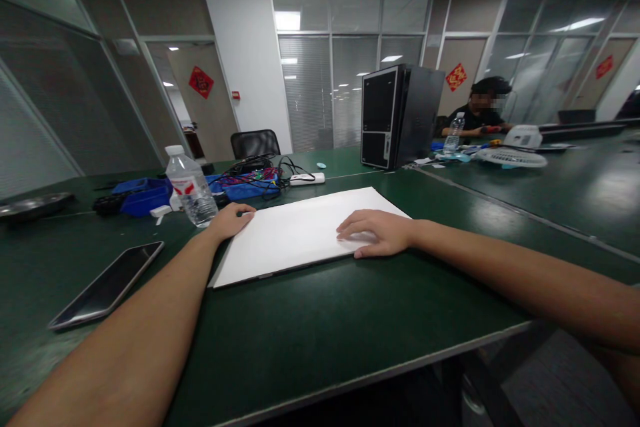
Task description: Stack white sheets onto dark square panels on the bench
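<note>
A flat white board [300, 233] lies on the dark green table [310, 333] in front of me. My left hand [231, 220] rests at the board's far left corner, fingers curled over its edge. My right hand [373, 232] lies flat on the board's right side, fingers stretched out and pressing down on the surface. Neither hand lifts the board off the table.
A dark phone [107, 285] lies at the left. A water bottle [191, 188] stands beside my left hand, with blue trays and cables [240, 181] behind it. A black computer tower [397, 115] stands farther back. A person [483, 110] sits at the far right table.
</note>
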Tool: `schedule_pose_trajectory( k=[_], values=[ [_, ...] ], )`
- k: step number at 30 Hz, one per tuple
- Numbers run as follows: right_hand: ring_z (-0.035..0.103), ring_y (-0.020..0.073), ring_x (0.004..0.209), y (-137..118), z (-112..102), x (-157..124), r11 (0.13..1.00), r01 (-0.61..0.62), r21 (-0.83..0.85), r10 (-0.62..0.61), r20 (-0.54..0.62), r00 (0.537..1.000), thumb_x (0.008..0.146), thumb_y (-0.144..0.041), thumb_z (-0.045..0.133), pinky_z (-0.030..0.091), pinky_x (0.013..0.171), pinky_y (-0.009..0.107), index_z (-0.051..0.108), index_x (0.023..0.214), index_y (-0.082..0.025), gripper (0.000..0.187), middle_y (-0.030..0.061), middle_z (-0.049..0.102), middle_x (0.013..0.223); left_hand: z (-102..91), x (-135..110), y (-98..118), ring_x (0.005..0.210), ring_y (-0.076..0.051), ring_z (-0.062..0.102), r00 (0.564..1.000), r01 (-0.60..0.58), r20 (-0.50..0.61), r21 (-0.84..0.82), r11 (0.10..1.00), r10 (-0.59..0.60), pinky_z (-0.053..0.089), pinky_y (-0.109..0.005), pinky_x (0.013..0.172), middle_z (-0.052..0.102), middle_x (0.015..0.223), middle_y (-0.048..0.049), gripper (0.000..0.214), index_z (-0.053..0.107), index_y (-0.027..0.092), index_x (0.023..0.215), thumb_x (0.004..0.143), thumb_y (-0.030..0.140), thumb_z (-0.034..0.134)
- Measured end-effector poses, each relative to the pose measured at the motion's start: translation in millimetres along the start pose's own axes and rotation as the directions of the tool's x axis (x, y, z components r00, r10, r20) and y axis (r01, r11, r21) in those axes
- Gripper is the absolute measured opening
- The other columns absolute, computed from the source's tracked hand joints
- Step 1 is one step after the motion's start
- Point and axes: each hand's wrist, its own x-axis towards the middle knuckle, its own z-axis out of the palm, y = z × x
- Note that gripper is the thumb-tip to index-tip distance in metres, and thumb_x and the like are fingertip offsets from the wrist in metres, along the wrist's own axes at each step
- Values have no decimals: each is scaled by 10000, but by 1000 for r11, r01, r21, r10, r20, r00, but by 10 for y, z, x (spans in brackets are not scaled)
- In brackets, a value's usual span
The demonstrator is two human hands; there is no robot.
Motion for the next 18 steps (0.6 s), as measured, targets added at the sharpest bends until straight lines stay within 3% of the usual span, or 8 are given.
schedule_pose_trajectory(
  k=[7,10,12,15,17,18],
  values=[
    [647,250,1328,143,-67,-60,995,-93,-43,94,9,996,987,-584,682,486,1153,447,676,1445,-215,588,120,689,1449,-13,-13,37,1166,-317,731,1000,19,1,10,1000,-19,557,-387,1033,816,1217,-96,518,845,235,1141,860,559,555],
    [622,249,1365,317,-147,-164,957,-259,-128,255,-51,966,1024,-565,610,460,1182,437,682,1439,-219,545,110,679,1473,-18,-18,52,1155,-317,733,1000,25,-6,15,1000,-25,552,-389,1042,812,1229,-96,503,848,235,1136,864,545,560],
    [624,292,1358,460,-201,-265,866,-456,-207,434,-143,889,1057,-528,543,460,1174,482,700,1410,-185,517,148,684,1457,-19,-19,57,1141,-317,737,1000,29,-11,18,999,-28,551,-392,1047,810,1235,-97,500,849,234,1138,866,539,561],
    [707,309,1192,639,-269,-422,621,-729,-290,684,-253,684,1072,-504,525,533,1063,506,764,1252,-152,462,174,762,1262,-12,-18,56,1151,-314,734,999,29,-15,21,999,-29,551,-387,1047,807,1246,-93,496,847,241,1146,866,539,565],
    [731,259,1080,699,-300,-490,483,-811,-330,778,-263,570,1062,-518,579,569,1003,482,762,1176,-165,413,123,776,1151,-3,-15,48,1183,-311,723,999,29,-14,23,999,-28,545,-379,1053,807,1257,-90,491,844,246,1149,869,538,565],
    [728,237,1056,708,-310,-505,439,-827,-352,805,-255,536,1053,-526,609,577,994,473,749,1170,-170,400,99,768,1138,2,-13,43,1197,-309,718,1000,28,-13,24,999,-28,542,-376,1058,805,1263,-91,491,843,245,1151,873,536,560]
  ],
)
